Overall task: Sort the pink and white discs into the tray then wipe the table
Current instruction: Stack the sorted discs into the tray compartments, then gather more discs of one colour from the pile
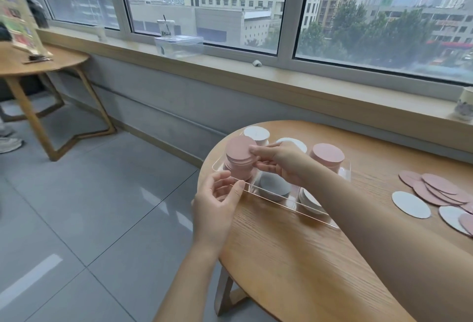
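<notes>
The person's right hand (280,161) reaches across the clear tray (317,215) at the left end of the round wooden tabletop (294,257), its grip closed around the pink stack (239,160), thumb and fingers pinching the top discs, with the uppermost disc tilted up off the pile. The left hand (217,201) hovers at the tray's near left corner, fingers loosely curved with thumb and forefinger slightly apart; it appears to hold nothing, though a fingertip may be touching the tray's edge. Sorting looks well along but unfinished: the tray already holds this pink stack at its left end, a white stack (256,134) behind it, a second pink stack (328,156) at the far right, and white discs (275,186) in the near compartments. A loose pile (439,190) of pink and white discs lies on the tabletop well to the right of the tray, not yet sorted, and the wiping is not begun; no cloth is in view. The right forearm covers the tray's middle, so the dividers and the contents there are hard to read, and the loose pile runs off the right edge, so its full count is unknown
</notes>
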